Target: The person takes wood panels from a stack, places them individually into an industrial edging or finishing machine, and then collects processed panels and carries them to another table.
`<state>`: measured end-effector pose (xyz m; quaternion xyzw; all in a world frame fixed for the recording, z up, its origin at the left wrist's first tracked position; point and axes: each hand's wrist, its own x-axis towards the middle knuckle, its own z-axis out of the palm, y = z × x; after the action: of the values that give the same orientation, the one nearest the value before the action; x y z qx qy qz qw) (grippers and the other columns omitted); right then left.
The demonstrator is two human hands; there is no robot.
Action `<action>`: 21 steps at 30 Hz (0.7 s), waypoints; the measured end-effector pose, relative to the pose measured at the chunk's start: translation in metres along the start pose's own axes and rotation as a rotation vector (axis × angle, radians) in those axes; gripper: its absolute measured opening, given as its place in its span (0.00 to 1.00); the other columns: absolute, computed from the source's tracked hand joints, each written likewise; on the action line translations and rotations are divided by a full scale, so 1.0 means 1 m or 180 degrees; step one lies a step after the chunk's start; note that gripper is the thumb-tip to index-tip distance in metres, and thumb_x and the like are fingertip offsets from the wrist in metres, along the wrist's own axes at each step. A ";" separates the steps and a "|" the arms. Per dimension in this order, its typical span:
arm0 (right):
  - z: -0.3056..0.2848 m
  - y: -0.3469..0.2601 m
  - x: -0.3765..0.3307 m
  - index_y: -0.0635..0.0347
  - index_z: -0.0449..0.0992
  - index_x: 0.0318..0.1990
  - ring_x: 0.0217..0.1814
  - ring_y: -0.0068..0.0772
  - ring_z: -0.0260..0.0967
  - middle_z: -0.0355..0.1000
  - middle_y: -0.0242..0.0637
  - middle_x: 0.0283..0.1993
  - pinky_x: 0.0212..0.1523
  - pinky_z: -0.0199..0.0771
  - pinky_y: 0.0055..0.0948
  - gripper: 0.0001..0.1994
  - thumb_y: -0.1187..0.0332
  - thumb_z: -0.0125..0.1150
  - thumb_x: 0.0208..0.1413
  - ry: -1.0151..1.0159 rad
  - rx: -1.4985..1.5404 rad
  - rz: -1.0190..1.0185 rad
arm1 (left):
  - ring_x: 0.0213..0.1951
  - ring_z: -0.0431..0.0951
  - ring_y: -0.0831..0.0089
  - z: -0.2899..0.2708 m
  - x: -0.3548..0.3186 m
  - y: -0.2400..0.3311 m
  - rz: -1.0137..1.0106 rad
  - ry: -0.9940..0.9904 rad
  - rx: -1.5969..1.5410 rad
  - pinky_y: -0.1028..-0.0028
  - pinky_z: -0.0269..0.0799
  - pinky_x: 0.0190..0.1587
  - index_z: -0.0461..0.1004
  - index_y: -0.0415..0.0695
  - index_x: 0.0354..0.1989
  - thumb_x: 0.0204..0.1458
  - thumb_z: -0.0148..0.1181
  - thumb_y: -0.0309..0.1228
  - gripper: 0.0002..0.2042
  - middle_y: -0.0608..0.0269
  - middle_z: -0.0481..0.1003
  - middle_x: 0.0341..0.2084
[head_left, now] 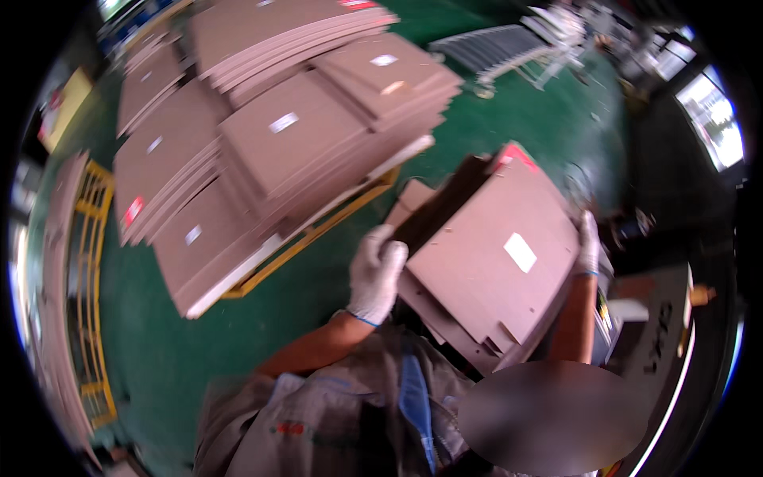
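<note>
A brown board [485, 258] with a white label and a red sticker at its far corner lies tilted before me, between my hands. My left hand [375, 274], in a white glove with a blue cuff, grips its left edge, thumb on the near side. My right hand [588, 245], gloved too, holds the right edge; its fingers are partly hidden behind the board. Under the board, more brown boards [445, 322] show at the near left. A dark gap runs along the board's far left side.
Large stacks of labelled brown boards [290, 135] rest on a yellow-framed pallet [310, 234] at the left. Further left stands a yellow rack [91, 278]. A grey slatted trolley [493, 48] is at the back. A pale machine panel [656, 318] stands close on my right.
</note>
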<state>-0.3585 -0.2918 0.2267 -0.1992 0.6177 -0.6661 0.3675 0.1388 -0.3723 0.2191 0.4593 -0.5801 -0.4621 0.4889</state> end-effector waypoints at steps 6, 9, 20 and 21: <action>0.020 -0.012 -0.002 0.72 0.76 0.59 0.57 0.32 0.76 0.78 0.42 0.56 0.60 0.77 0.36 0.32 0.44 0.46 0.75 -0.0661 -0.0533 -0.0179 | 0.54 0.80 0.47 -0.021 -0.025 0.035 -0.0076 -0.0541 0.0803 0.57 0.75 0.57 0.79 0.36 0.52 0.56 0.70 0.51 0.28 0.41 0.78 0.50; -0.010 -0.004 -0.032 0.72 0.75 0.63 0.60 0.32 0.73 0.76 0.42 0.58 0.66 0.70 0.35 0.33 0.45 0.44 0.76 -0.0431 -0.0807 -0.0495 | 0.59 0.78 0.50 -0.024 -0.025 0.055 -0.0420 -0.0836 0.0818 0.60 0.72 0.62 0.72 0.30 0.61 0.56 0.69 0.49 0.35 0.40 0.75 0.56; -0.054 -0.027 -0.074 0.70 0.75 0.63 0.59 0.29 0.69 0.75 0.37 0.58 0.64 0.67 0.33 0.33 0.43 0.57 0.70 -0.0802 -0.1950 -0.0158 | 0.56 0.79 0.64 -0.002 -0.075 0.083 -0.2435 -0.0541 -0.0391 0.65 0.74 0.60 0.67 0.24 0.61 0.52 0.77 0.39 0.37 0.47 0.78 0.55; -0.051 -0.031 -0.078 0.70 0.76 0.62 0.57 0.28 0.70 0.76 0.36 0.57 0.62 0.69 0.31 0.32 0.44 0.58 0.69 -0.0747 -0.1988 -0.0139 | 0.57 0.77 0.63 -0.014 -0.069 0.083 -0.2270 -0.0744 -0.1020 0.65 0.73 0.60 0.64 0.23 0.63 0.50 0.78 0.41 0.41 0.44 0.76 0.57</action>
<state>-0.3521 -0.2015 0.2634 -0.3907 0.7411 -0.4248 0.3430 0.1525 -0.2932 0.2919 0.4940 -0.3568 -0.7363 0.2942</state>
